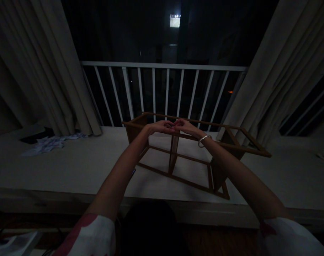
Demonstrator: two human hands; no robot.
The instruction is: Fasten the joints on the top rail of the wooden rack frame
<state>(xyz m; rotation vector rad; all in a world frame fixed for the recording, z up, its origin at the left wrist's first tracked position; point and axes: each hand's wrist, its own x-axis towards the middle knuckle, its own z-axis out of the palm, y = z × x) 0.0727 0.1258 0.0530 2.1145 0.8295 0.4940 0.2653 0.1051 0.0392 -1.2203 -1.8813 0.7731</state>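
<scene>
Meeting fingertip to fingertip, the left hand (pixel 162 127) and right hand (pixel 186 127) arch at the ends of outstretched arms (pixel 119 170), fingers curled; whether they pinch anything, I can't tell. Just beneath, the wooden rack (pixel 174 147) lies on its side on the pale ledge (pixel 79 167): light, stiff by the look, best gripped along its long rails (pixel 188 181). White railing (pixel 162 65) behind.

Brown rack (pixel 174 151); white railing (pixel 164 65); beige curtains (pixel 265 74); silver bangle (pixel 201 139).
</scene>
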